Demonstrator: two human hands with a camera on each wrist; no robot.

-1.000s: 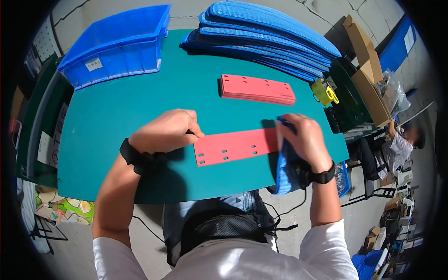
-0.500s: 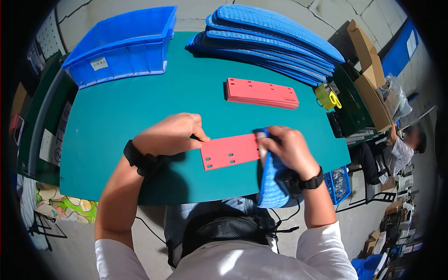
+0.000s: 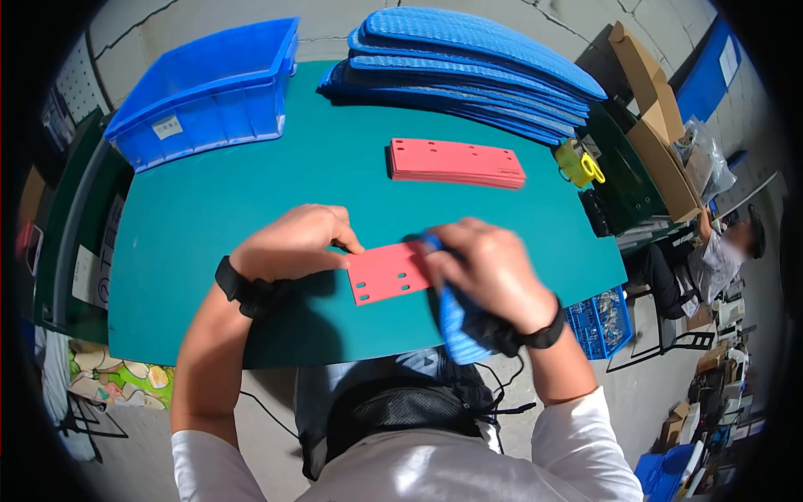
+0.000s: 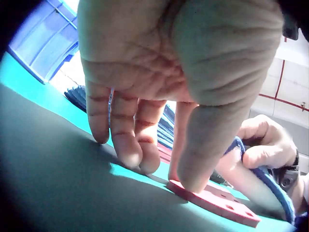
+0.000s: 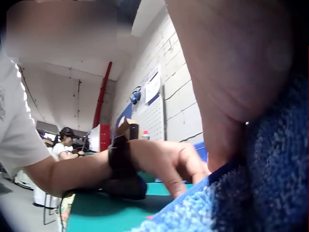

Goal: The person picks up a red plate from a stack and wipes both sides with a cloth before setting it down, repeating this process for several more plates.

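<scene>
A flat red plate with slotted holes [image 3: 381, 280] lies on the green table. At its left end, the thumb and forefinger of my left hand [image 3: 303, 243] hold the corner, while the other fingers point down toward the table in the left wrist view. My right hand [image 3: 493, 263] grips a blue cloth pad [image 3: 462, 322], whose pale inner side [image 4: 246, 179] faces the plate. Pad and hand cover the plate's right part. Looped blue pile [image 5: 198, 208] shows close up in the right wrist view.
Behind the hands lies a stack of red plates [image 3: 456, 161]. Blue pads [image 3: 477, 63] are piled at the back, beside a blue bin [image 3: 209, 105] on the left. Yellow-handled scissors [image 3: 590, 170] stand at the right edge. Another person [image 3: 715, 259] sits farther right.
My right hand has moved left with the blue pad, which now covers more of the red plate. My left hand has stayed at the plate's left corner.
</scene>
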